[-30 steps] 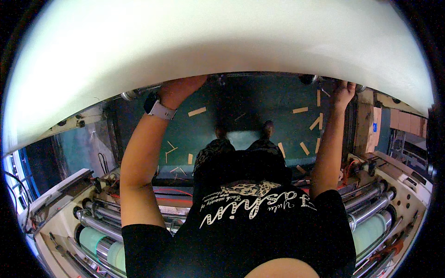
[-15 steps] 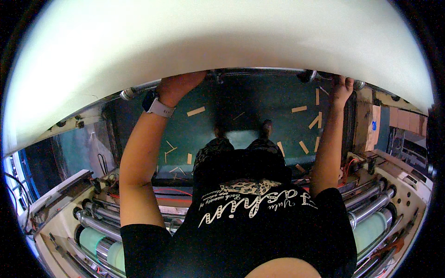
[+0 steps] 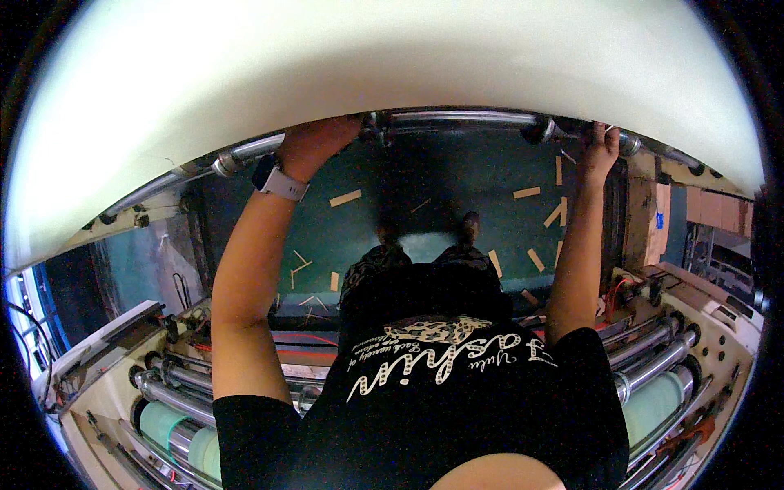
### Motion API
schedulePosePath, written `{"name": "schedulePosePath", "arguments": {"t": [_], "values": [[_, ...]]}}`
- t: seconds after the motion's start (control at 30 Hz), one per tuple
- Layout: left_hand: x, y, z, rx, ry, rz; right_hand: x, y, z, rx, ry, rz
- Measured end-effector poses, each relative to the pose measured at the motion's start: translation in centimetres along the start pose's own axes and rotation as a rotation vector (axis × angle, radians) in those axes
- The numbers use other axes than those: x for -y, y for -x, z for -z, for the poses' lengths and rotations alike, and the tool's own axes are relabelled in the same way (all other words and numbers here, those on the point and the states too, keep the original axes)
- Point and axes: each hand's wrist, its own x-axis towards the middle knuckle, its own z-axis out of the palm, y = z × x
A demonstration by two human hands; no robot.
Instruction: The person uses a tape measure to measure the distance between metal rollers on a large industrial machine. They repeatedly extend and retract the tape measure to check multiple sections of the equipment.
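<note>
Green floor [image 3: 510, 224] lay below; metal bar [image 3: 461, 118] ran crosswise along edge of white sheet [image 3: 392, 49], near left hand [image 3: 322, 137] and right hand [image 3: 600, 149] alike; neither grip could be made out.

Stands on a green floor [image 3: 314, 233] strewn with pale strips [image 3: 527, 193], facing a broad white surface [image 3: 392, 49]. Reaches left hand [image 3: 322, 137] partly out of sight under its edge, along a metal bar [image 3: 461, 119]. Bends the fingers [image 3: 612, 139] of right hand [image 3: 600, 157] just beside a metal collar [image 3: 630, 145]. Wears a pale-banded watch [image 3: 286, 186] on left wrist and a black T-shirt [image 3: 457, 416]. Has metal rollers [image 3: 653, 362] behind, on both sides.
</note>
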Motion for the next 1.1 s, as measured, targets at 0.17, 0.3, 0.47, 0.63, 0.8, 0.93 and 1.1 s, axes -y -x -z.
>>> {"name": "schedulePosePath", "arguments": {"t": [0.17,0.3,0.47,0.63,0.8,0.93,1.1], "values": [[-0.1,-0.4,-0.7,-0.336,0.255,0.044,0.3,0.3,-0.5,-0.002,-0.046,-0.032],[-0.2,-0.6,-1.1,-0.078,0.151,0.093,-0.9,-0.1,2.1,-0.025,-0.017,-0.057],[0.1,-0.1,-2.2,-0.033,0.04,-0.022,-6.8,0.0,6.0,-0.163,0.153,-0.124],[-0.5,0.0,0.2,-0.024,0.089,0.009,-2.6,2.0,1.5,0.003,-0.109,-0.606],[1.5,0.8,-4.1,-0.109,0.083,0.003,-3.9,1.6,1.3,0.029,-0.314,-0.595],[0.4,0.6,-2.1,-0.093,0.247,0.055,-4.1,1.8,1.7,0.04,-0.333,-0.587],[1.1,0.7,-2.7,-0.117,0.082,-0.017,-4.5,1.7,1.7,0.12,-0.4,-0.586]]}}
